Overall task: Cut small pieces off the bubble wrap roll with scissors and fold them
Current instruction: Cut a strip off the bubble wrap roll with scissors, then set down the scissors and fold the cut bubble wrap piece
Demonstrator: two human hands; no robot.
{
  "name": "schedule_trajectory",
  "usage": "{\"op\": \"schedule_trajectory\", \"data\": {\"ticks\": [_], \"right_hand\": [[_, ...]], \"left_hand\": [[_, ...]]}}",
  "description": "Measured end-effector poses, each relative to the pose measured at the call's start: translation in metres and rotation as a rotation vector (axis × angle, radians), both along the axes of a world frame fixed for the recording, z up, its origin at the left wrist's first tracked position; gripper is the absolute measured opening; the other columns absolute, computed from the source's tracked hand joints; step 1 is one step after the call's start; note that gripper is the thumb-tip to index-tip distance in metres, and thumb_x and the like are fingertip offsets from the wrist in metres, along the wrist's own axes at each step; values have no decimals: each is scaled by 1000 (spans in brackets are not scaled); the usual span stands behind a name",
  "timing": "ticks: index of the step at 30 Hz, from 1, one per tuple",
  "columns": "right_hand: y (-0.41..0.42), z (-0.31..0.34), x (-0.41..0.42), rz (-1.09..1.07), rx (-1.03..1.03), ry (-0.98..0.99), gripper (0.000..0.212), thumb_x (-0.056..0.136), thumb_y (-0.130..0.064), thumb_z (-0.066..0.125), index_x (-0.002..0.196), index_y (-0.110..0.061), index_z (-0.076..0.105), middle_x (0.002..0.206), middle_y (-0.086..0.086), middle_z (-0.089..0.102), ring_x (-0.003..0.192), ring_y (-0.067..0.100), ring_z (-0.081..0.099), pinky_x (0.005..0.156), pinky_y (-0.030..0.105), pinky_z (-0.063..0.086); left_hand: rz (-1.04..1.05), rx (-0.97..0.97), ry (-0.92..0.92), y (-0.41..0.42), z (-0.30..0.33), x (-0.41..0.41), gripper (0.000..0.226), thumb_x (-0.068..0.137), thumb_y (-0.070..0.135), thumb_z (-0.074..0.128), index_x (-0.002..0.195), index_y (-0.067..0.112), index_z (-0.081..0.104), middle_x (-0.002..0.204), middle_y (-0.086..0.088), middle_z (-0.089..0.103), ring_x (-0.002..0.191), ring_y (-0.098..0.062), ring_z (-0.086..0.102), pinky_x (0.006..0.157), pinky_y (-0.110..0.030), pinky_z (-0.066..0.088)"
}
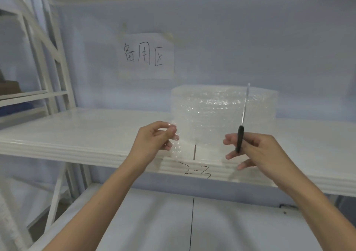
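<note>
Up front, the left hand (154, 140) pinches the loose edge of the bubble wrap sheet (204, 148) pulled from the roll (223, 111) standing on the white shelf (86, 133), while the right hand (254, 152) grips black-handled scissors (241, 127), blades together, pointing up.

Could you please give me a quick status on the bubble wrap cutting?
Left hand pinches loose sheet. Right hand holds scissors, blades up. Roll upright on shelf. Nothing in the way.
</note>
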State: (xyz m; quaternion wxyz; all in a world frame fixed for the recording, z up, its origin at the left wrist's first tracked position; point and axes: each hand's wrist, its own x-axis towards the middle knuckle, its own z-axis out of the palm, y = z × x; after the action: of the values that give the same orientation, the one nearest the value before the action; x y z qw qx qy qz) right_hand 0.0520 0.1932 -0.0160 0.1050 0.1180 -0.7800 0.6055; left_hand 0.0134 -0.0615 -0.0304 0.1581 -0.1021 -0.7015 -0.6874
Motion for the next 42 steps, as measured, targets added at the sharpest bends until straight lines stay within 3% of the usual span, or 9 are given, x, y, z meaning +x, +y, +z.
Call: {"op": "schedule_trajectory", "data": {"ticks": [9,15,23,25,28,32,36,38,42], "right_hand": [[69,2,-17,-501,72,-47,50,93,-41,56,74,2,69,66,18,72,48,28,66,45,27,49],[94,-16,-43,-708,705,-157,47,97,-34,43,62,-4,50,64,14,57,57,28,53,50,30,35],[81,-20,-47,-805,1154,-132,39,102,-38,26,81,-10,45,84,7,58,73,29,48,64,33,37],[74,-19,-42,-901,1179,25,39,102,-36,28,79,-9,44,76,8,59,64,29,48,60,33,37],[33,-10,-26,-839,1033,276,35,99,-33,37,73,-11,45,62,10,49,62,36,53,59,36,39],[-49,-2,-7,-261,611,340,31,92,-33,53,69,-14,58,59,2,59,62,25,56,62,36,47],[-108,-3,-23,71,278,158,29,89,-36,60,93,-12,74,87,5,74,79,19,69,78,33,57],[-125,-5,-38,111,167,99,30,87,-33,65,95,-6,73,86,15,75,80,27,72,81,44,58],[-142,-9,-57,154,11,-2,12,84,-15,70,91,-5,73,76,13,76,65,25,71,70,35,61]], "left_hand": [[-23,-8,17,9,-14,-11,7,91,17,68,90,11,72,70,-5,76,51,-11,56,51,-19,52],[-21,-32,34,13,-12,-15,9,91,16,67,92,8,72,68,-3,75,50,-9,57,52,-19,52],[-23,-61,41,8,-12,-11,10,92,18,67,91,10,73,71,-1,75,54,-11,58,55,-22,54],[-14,-78,62,3,-10,-11,10,91,19,67,90,12,75,76,2,75,57,-10,59,57,-22,54],[4,-103,98,-5,-8,-11,9,88,19,70,87,15,77,86,10,73,61,-4,57,59,-16,50],[-34,-30,79,-15,-7,-12,9,87,16,70,83,18,78,80,6,68,62,-9,55,63,-18,50],[-41,44,52,-26,-6,-10,10,87,14,71,84,19,78,79,5,68,68,-11,59,68,-21,53],[-23,70,51,-32,-6,-9,9,88,11,70,86,17,76,74,9,69,68,-9,60,68,-21,52],[-19,105,60,-44,-8,-11,19,88,5,69,89,22,77,78,11,68,75,-10,63,71,-23,53]]}}
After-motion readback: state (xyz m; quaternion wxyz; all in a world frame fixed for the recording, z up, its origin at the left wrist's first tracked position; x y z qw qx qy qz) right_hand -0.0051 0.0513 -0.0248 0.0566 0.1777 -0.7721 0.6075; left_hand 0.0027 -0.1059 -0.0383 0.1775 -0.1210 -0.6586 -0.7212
